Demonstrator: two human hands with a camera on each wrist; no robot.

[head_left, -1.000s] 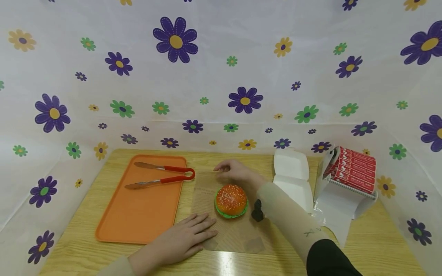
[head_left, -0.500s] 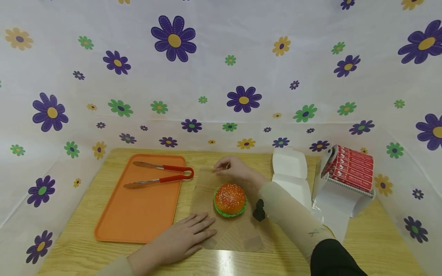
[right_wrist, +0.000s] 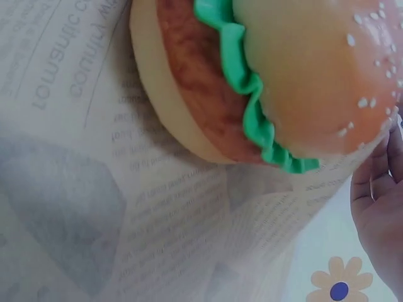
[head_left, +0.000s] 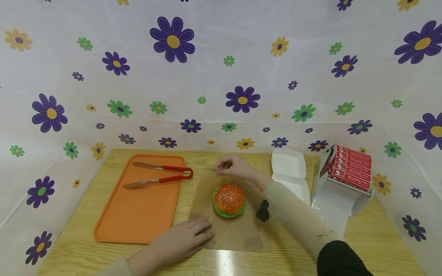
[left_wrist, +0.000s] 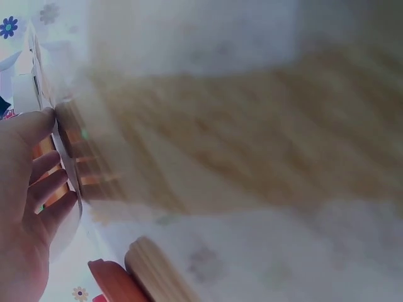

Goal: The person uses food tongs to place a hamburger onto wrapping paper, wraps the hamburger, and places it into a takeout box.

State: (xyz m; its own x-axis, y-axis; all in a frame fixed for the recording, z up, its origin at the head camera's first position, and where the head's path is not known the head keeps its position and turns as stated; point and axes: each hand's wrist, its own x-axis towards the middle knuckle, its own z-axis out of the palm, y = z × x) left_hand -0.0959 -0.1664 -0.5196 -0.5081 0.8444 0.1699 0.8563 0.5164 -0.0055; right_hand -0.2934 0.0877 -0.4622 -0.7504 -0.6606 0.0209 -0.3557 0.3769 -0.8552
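Observation:
A sesame-bun burger [head_left: 229, 200] with a green lettuce rim sits on a sheet of printed brown wrapping paper [head_left: 238, 232]. Its patty and lower bun show up close in the right wrist view. At the far edge of the paper, my right hand [head_left: 238, 167] pinches the sheet between thumb and fingers, and that edge appears slightly raised. My left hand [head_left: 183, 239] rests at the sheet's near left side, fingertips on the paper and slightly bent. Seen from the left wrist, the left hand [left_wrist: 25, 195] has its thumb apart from the fingers.
Left on the wooden table lies an orange tray [head_left: 138, 214] with red-handled tongs [head_left: 172, 178] across it. To the right stand an open white takeaway box [head_left: 289, 165] and a holder with red-and-white printed packaging [head_left: 352, 166]. A flowered sheet hangs behind.
My right hand has risen slightly with the far paper edge, which tilts up a little. The left fingers have drawn in and bent somewhat. The burger stays in place on the paper.

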